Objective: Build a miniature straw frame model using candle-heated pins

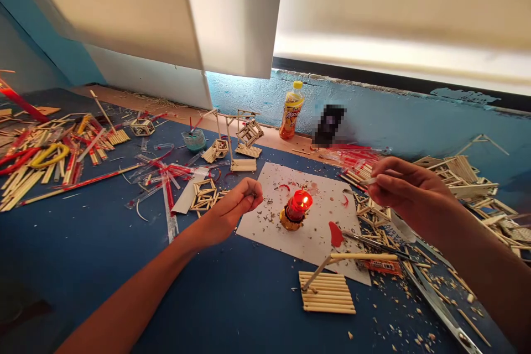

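A lit red candle (299,206) in a gold holder stands on a white paper sheet (274,177) scattered with dark crumbs. To its left my left hand (236,207) is closed in a pinch; a tiny dark bit shows at the fingertips, too small to name. On the candle's other side my right hand (409,191) pinches a short pale strip (368,181) between thumb and forefinger. Both hands are raised above the table, apart from the flame. Nearer me, a small stick platform (327,294) carries a slanted post and a horizontal arm.
Scissors (440,310) lie at the right among loose stick pieces. Stick models (243,165) and a small glass jar (194,140) stand behind my left hand. Sticks and red plastic wrappers (74,155) are heaped at the left. A drink bottle (291,110) stands by the wall.
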Available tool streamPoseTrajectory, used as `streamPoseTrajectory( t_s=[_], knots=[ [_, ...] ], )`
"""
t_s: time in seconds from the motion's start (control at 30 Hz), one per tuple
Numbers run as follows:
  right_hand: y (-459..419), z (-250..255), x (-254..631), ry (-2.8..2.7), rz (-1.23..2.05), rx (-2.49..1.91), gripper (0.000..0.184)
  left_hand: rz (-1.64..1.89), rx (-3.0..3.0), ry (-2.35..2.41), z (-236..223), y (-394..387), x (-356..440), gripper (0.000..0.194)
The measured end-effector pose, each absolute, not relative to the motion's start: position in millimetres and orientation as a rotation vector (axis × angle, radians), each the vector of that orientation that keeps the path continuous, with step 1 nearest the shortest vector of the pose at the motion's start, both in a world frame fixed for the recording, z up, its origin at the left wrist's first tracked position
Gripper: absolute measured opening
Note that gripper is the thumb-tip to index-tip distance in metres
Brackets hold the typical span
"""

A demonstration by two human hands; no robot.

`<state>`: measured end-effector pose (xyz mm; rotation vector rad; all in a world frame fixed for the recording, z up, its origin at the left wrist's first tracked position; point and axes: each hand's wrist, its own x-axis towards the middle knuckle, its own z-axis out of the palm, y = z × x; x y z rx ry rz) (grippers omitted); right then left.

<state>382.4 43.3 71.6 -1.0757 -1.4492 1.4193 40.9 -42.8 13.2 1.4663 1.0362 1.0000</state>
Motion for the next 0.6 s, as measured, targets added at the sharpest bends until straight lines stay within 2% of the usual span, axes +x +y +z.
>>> streamPoseTrajectory(
  t_s=[0.23,0.6],
  knots=[
    [35,51,398,-1.298,1.418,-1.13,0.02,1.097,1.366,1.033,3,-36,37,0.01],
    [42,61,394,-1.219,1.435,-1.082,0.02,1.268,1.105,0.924,-23,-16,31,0.028]
  ],
)
